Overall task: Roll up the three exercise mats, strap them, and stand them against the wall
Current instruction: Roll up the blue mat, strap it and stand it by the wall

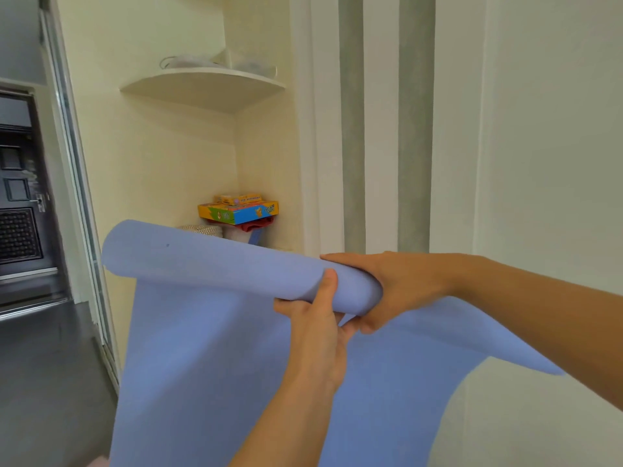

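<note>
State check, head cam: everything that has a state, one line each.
blue mat: partly rolled, held up, tail hanging loose, no strap visible.
left hand: grips the roll from below, thumb over it.
right hand: grips the roll's right end.
dark door: looks shut.
boxes: stacked, closed.

A white curved corner shelf (202, 85) is fixed high in a cream alcove, with pale bags (188, 62) lying on it. Straight below the shelf, a small yellow box (237, 198) sits on a bigger colourful box (237, 213), which rests on something red (258, 224). Left of the shelf are a metal door frame (77, 170) and a dark door (20, 183); right of it, two grey wall stripes (352, 129)
</note>
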Action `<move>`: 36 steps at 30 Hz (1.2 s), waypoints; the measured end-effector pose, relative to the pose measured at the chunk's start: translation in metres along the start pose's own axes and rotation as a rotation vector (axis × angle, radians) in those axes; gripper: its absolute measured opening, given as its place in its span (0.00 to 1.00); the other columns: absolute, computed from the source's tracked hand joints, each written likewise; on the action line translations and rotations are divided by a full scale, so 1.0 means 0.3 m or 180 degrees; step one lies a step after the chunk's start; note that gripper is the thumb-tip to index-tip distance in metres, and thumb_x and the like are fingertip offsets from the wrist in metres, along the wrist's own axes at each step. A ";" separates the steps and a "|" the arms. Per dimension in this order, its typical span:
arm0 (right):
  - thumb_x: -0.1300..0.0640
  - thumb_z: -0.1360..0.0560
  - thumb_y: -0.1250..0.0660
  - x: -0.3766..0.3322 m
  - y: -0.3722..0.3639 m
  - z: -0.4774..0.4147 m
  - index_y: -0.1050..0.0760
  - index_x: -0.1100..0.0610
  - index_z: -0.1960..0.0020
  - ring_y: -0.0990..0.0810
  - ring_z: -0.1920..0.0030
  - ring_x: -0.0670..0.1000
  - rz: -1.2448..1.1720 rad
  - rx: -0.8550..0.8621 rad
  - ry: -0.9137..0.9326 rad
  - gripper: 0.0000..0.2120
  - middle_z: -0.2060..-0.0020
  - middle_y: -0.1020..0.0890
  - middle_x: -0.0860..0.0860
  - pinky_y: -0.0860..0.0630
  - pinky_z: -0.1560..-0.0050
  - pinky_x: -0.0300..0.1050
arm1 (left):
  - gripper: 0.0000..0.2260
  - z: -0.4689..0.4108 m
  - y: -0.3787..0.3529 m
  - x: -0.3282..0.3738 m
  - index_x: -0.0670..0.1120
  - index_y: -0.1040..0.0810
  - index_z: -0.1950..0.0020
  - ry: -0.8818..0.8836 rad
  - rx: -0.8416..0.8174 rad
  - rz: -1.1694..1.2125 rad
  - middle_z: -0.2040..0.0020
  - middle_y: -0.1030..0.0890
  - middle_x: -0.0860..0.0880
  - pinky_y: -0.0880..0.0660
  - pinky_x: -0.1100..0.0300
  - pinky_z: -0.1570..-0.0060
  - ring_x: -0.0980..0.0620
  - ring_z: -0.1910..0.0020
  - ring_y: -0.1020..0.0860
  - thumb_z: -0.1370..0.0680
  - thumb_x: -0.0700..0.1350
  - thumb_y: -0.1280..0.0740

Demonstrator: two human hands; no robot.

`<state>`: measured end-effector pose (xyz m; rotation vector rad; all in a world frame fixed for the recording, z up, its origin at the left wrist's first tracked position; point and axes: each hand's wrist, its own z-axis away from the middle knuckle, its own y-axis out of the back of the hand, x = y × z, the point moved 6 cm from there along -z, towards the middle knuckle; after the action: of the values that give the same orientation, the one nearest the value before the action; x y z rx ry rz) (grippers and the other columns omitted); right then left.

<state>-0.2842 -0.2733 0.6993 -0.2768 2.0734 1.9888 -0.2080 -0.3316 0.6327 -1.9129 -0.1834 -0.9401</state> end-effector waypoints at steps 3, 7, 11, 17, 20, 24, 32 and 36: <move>0.61 0.32 0.24 0.017 -0.003 0.010 0.33 0.43 0.37 0.21 0.46 0.38 -0.0453 -0.0311 -0.0122 0.30 0.45 0.19 0.39 0.25 0.49 0.30 | 0.20 0.000 -0.002 -0.007 0.52 0.40 0.34 -0.0087 -0.0070 -0.0146 0.40 0.22 0.47 0.22 0.50 0.66 0.47 0.46 0.19 0.21 0.42 0.35; 0.57 0.33 0.24 0.022 0.012 -0.015 0.29 0.49 0.41 0.20 0.53 0.46 -0.0009 0.0299 -0.0309 0.23 0.52 0.20 0.43 0.24 0.54 0.38 | 0.15 -0.028 -0.017 -0.006 0.54 0.38 0.38 -0.0138 -0.0267 -0.0186 0.40 0.24 0.52 0.19 0.50 0.63 0.52 0.44 0.21 0.21 0.45 0.36; 0.54 0.33 0.26 0.023 0.000 -0.006 0.31 0.48 0.44 0.22 0.56 0.49 0.0434 0.0687 -0.0478 0.22 0.56 0.21 0.44 0.27 0.62 0.39 | 0.19 -0.040 -0.009 -0.013 0.55 0.39 0.33 0.0311 -0.0483 -0.0515 0.37 0.25 0.54 0.18 0.50 0.57 0.55 0.41 0.23 0.21 0.49 0.36; 0.49 0.29 0.33 -0.032 -0.117 -0.017 0.41 0.48 0.30 0.23 0.58 0.54 0.1855 0.1402 -0.0486 0.30 0.58 0.23 0.49 0.32 0.64 0.45 | 0.25 -0.046 0.062 -0.050 0.48 0.34 0.28 0.0706 0.0121 0.0079 0.40 0.20 0.45 0.22 0.49 0.60 0.45 0.45 0.20 0.23 0.43 0.32; 0.53 0.30 0.31 -0.022 -0.181 -0.036 0.50 0.46 0.26 0.25 0.59 0.53 0.1821 0.1123 -0.0278 0.39 0.56 0.27 0.50 0.29 0.63 0.47 | 0.24 -0.040 0.107 -0.066 0.47 0.32 0.30 0.0614 0.0329 0.0281 0.44 0.18 0.45 0.21 0.51 0.61 0.48 0.52 0.17 0.24 0.42 0.31; 0.50 0.34 0.23 0.017 -0.186 -0.055 0.46 0.34 0.30 0.23 0.46 0.39 -0.0200 0.0063 -0.0100 0.43 0.44 0.23 0.39 0.24 0.47 0.40 | 0.19 -0.026 0.136 -0.080 0.48 0.30 0.33 0.0485 0.0318 0.0261 0.46 0.17 0.47 0.20 0.53 0.64 0.49 0.53 0.17 0.23 0.42 0.34; 0.64 0.33 0.25 0.017 -0.160 -0.100 0.39 0.42 0.30 0.25 0.51 0.31 -0.0630 -0.0092 0.0053 0.40 0.48 0.24 0.34 0.27 0.55 0.24 | 0.14 -0.032 0.114 -0.070 0.51 0.28 0.37 0.0478 -0.0059 0.0233 0.54 0.15 0.53 0.22 0.51 0.55 0.55 0.56 0.17 0.22 0.43 0.36; 0.61 0.33 0.27 0.035 -0.164 -0.098 0.43 0.40 0.27 0.21 0.50 0.43 0.0014 0.0012 -0.0065 0.42 0.47 0.19 0.41 0.23 0.54 0.36 | 0.14 -0.018 0.146 -0.090 0.53 0.26 0.38 0.1103 -0.0123 0.0013 0.43 0.21 0.51 0.23 0.50 0.51 0.51 0.47 0.22 0.23 0.45 0.32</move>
<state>-0.2807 -0.3046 0.6503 -0.2503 2.0669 1.9819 -0.2081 -0.3523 0.5854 -1.7515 0.0437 -1.2614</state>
